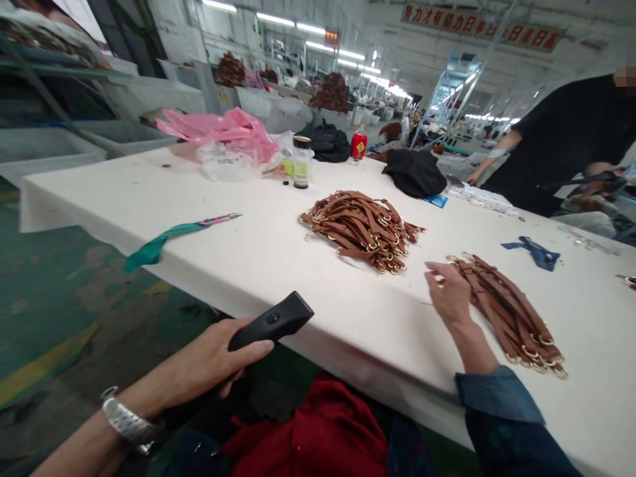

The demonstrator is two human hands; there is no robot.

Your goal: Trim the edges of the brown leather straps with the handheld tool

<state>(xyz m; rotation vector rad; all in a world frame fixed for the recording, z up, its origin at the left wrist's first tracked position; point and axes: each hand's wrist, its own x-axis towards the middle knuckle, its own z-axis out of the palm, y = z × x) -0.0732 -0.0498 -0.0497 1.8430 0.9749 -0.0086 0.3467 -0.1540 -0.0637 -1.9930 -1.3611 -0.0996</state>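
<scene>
Grips a black clipper (278, 318) in the left hand (226, 354), with fingers wrapped around its body and thumb along its near side, nearer than the pile of brown straps (355, 228) and left of it. Holds the right hand (450, 295) to the right of the pile and nearer, with fingers curled toward the thumb; cannot tell of any thread or strap pinched there. Can see a bundle of brown straps (511, 311) with gold-coloured rings just beside that hand, right of the pile; cannot be sure of contact.

Can read 努力才有 at the start of a red banner (481, 26) high beyond the pile and to its right, and 日清日高 at its end, with blurred characters between. Can spot a yellow diamond on the label of a red bottle (358, 144) beyond the pile, with print too small to read. Likewise cannot read the blue card (437, 200) beyond the pile to its right, or the yellow-green label on the lidded jar (301, 162) beyond the pile to its left.
</scene>
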